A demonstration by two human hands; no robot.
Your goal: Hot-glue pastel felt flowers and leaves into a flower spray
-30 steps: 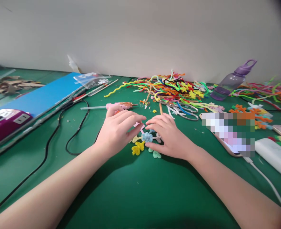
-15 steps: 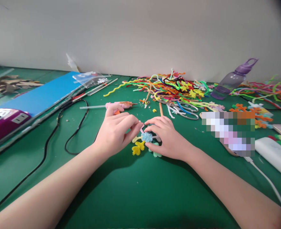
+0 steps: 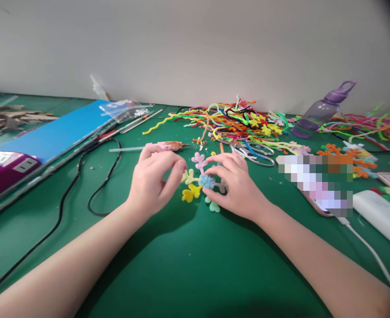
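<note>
A pipe-cleaner flower piece lies between my hands on the green table, with a fluffy light-blue centre (image 3: 207, 181) and small flowers radiating from it. A pink flower (image 3: 199, 160) points away from me, a pale yellow flower (image 3: 190, 177) and a bright yellow flower (image 3: 191, 193) lie left, and a mint-green flower (image 3: 213, 206) is nearest me. My right hand (image 3: 233, 183) holds the blue centre between thumb and fingers, partly covering a greyish flower. My left hand (image 3: 157, 176) is closed, thumb and index together beside the pale yellow flower; whatever they pinch is hidden.
Behind my left hand lies a pink glue gun (image 3: 165, 145). Scissors (image 3: 261, 154) and a heap of coloured pipe cleaners (image 3: 234, 121) sit farther back. A purple bottle (image 3: 317, 112), a phone (image 3: 327, 213) and a white power bank (image 3: 380, 216) stand or lie right; a purple power strip (image 3: 9, 176) is left.
My left hand has moved left, away from the pink flower, which now shows fully. My right hand stays at the blue centre, its fingers shifted slightly.
</note>
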